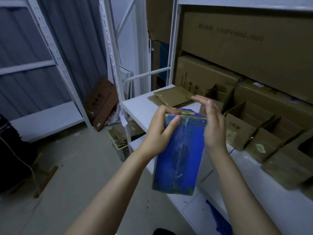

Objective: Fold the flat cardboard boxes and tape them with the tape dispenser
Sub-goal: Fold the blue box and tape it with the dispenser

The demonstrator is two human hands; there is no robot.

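One blue box [179,150] is already folded into shape and held in the air above the front edge of the white shelf [138,106], between the two arms. A glossy strip runs down the middle seam of the side facing the camera, so that seam looks taped, though the dim light makes it hard to be sure. The left grip [160,131] is closed around the far left corner of the box, thumb laid across the face and fingers curled over the end. The right grip [211,126] is open, with fingers straight and the palm at the far right edge, holding nothing. The far end, where brown flap edges show, seems to be the part in hand; whether it is sealed cannot be told. No tape dispenser is in view. More work remains: a few flat cardboard pieces [171,97] lie unfolded on the shelf beyond the hands, and a basket [121,145] on the floor holds more. Open brown boxes [249,119] stand on the shelf to the right. The blue box's long axis runs from the person's body away and upward toward the shelf, its far end tipped slightly right and its broad seamed face turned to the camera.
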